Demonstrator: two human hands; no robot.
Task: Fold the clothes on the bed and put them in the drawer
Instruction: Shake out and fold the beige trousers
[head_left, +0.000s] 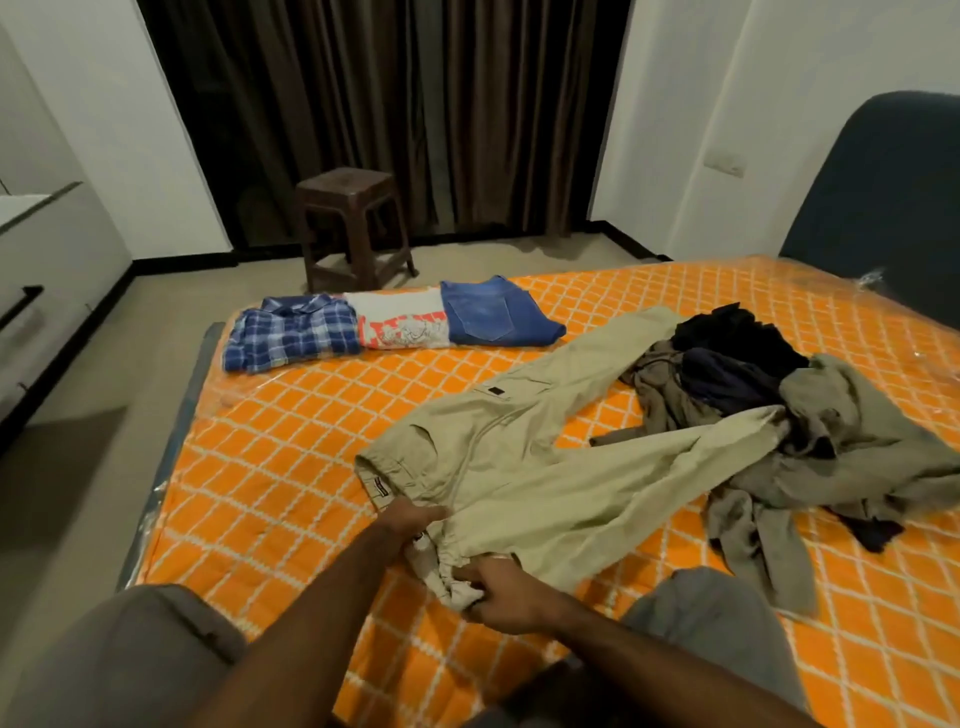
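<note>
Right hand (501, 592) near centre, fingers curled tight round the bunched waistband of the khaki trousers (524, 457). Left hand (413, 519) just left of it, gripping the same waistband. Trousers spread flat on the orange bed (291, 467), legs running far-right, one leg end touching the unfolded pile (779, 415) of olive and dark clothes at right. Folded row at far-left edge of bed, touching side by side: plaid shirt (291, 332), printed tee (400, 322), jeans (493, 312). Brown stool (353, 228) on floor beyond, dark curtains (384, 104) behind.
</note>
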